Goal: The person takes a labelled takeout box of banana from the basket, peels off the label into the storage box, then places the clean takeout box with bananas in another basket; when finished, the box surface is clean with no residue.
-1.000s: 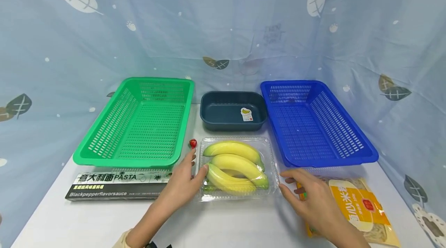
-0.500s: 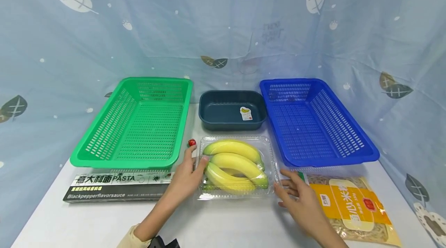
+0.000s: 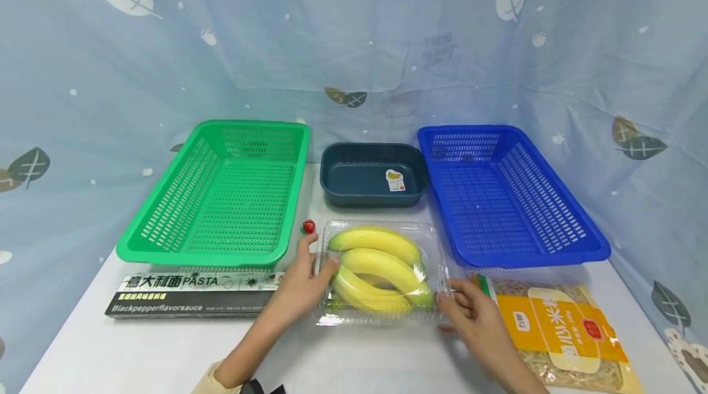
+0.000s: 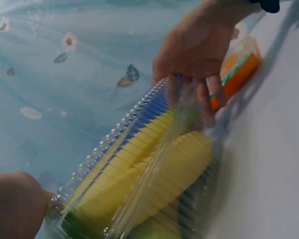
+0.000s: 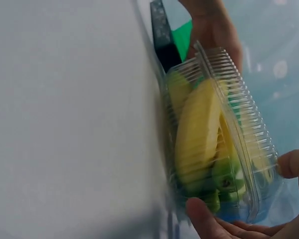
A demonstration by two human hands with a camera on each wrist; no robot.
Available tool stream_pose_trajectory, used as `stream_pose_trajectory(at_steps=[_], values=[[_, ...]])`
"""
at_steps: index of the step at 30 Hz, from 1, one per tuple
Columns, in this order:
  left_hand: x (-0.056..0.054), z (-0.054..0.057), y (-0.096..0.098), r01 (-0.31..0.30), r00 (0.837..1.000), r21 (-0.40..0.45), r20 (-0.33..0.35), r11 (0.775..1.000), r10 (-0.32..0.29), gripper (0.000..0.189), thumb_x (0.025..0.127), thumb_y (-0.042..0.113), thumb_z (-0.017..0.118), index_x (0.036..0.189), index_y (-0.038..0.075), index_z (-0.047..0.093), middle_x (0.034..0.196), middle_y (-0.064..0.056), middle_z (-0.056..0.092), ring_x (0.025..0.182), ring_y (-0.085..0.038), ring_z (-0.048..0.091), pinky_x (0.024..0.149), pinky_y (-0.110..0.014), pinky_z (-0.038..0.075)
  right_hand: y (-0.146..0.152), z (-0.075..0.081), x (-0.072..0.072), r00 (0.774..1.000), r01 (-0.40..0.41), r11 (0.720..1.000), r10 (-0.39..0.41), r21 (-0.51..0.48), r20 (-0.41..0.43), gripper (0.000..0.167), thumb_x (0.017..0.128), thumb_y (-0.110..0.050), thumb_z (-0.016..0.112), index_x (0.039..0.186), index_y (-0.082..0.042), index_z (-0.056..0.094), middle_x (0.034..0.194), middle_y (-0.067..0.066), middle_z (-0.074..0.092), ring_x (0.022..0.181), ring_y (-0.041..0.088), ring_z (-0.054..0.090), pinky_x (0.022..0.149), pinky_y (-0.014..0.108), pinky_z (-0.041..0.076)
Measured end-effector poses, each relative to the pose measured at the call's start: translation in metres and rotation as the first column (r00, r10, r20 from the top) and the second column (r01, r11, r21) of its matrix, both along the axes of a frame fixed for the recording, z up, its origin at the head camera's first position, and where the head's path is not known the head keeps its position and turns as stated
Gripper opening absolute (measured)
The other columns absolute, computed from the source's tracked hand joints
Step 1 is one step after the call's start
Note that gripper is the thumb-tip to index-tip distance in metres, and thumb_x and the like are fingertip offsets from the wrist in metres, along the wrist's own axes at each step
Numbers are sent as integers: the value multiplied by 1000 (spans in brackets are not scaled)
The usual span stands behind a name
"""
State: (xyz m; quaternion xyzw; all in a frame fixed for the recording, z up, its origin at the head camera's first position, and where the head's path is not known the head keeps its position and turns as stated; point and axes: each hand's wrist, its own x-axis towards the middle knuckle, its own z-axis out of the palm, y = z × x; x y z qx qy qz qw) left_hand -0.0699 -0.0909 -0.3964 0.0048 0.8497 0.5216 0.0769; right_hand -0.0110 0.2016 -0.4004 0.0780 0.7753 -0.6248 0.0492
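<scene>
A clear plastic clamshell box (image 3: pixel 387 320) with several yellow-green bananas (image 3: pixel 381 262) inside sits at the middle of the white table. Its lid is down. My left hand (image 3: pixel 301 289) grips the box's left side, thumb on the lid's edge. On the opposite side my right hand (image 3: pixel 475 320) holds the lower right corner, with its thumb against the plastic and the other fingers around the side. Both wrist views show the box (image 4: pixel 154 164) between the two hands. Whether its base is off the table is hard to tell.
A green basket (image 3: pixel 207 257) stands at left and a blue basket (image 3: pixel 531 259) at right, with a dark blue tray (image 3: pixel 373 200) between them. A pasta box (image 3: pixel 193 295) lies left, an orange rice-noodle packet (image 3: pixel 564 332) right. A small red item (image 3: pixel 308 226) lies near the left fingertips.
My right hand has come in from over the noodle packet and taken hold of the box's right side. The box has shifted slightly toward me and looks a little larger.
</scene>
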Motion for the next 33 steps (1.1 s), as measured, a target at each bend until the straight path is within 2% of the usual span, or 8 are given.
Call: stream_pose_trajectory(at_steps=[4, 6, 11, 14, 19, 23, 28, 33], values=[[7, 4, -1, 9, 1000, -19, 5, 1000, -9, 73, 100, 36, 59, 155, 5, 22, 138, -29, 52, 130, -43, 49, 104, -65, 38, 1, 3, 7, 1000, 7, 1000, -7, 17, 28, 42, 97, -13, 67, 131, 8, 53, 112, 21, 68, 92, 25, 70, 70, 34, 61], [12, 9, -1, 8, 1000, -24, 12, 1000, -8, 73, 100, 38, 59, 155, 7, 22, 140, -29, 51, 131, -43, 48, 103, -66, 37, 2, 6, 9, 1000, 6, 999, -6, 38, 15, 43, 97, -15, 67, 132, 7, 53, 114, 20, 68, 92, 24, 70, 70, 33, 61], [23, 23, 2, -4, 1000, 55, 24, 998, 3, 71, 98, 37, 62, 151, 13, 22, 142, -26, 48, 122, -41, 55, 96, -60, 46, 4, 15, 13, 999, 18, 992, -14, 125, -28, 41, 98, -16, 66, 133, 3, 55, 118, 19, 67, 99, 24, 68, 75, 27, 58], [30, 30, 5, -5, 1000, 110, 8, 994, 4, 69, 99, 37, 63, 150, 16, 21, 145, -27, 43, 127, -41, 50, 97, -57, 47, 5, 19, 15, 999, 35, 986, -32, 164, -20, 43, 98, -18, 65, 135, 1, 54, 120, 18, 65, 103, 22, 65, 79, 23, 56], [40, 38, 8, -9, 1000, 95, -27, 995, 12, 70, 99, 43, 61, 149, 20, 18, 148, -28, 36, 136, -42, 39, 101, -60, 43, 7, 23, 18, 998, 56, 991, -52, 126, -29, 44, 98, -15, 65, 135, 4, 52, 121, 20, 64, 100, 13, 65, 80, 24, 56], [44, 39, 6, -30, 999, 88, -36, 996, 33, 68, 98, 43, 62, 148, 22, 21, 147, -25, 40, 131, -39, 45, 97, -54, 47, 7, 24, 20, 998, 54, 993, -49, 108, -44, 44, 97, -14, 66, 134, 5, 52, 121, 19, 64, 98, 7, 64, 81, 20, 54], [50, 46, 2, -41, 998, 134, -44, 990, 47, 68, 97, 41, 65, 146, 22, 23, 144, -18, 45, 123, -31, 52, 88, -42, 49, 5, 27, 24, 991, 74, 988, -57, 134, -125, 41, 96, -10, 68, 132, 4, 55, 125, 21, 62, 103, 2, 60, 87, 10, 48], [57, 53, -5, -54, 996, 167, -59, 985, 65, 66, 97, 37, 66, 145, 21, 23, 145, -13, 44, 125, -28, 52, 91, -42, 47, -1, 30, 29, 971, 120, 982, -85, 147, -223, 37, 92, -4, 70, 128, 2, 61, 122, 14, 64, 104, 0, 59, 89, 8, 45]])
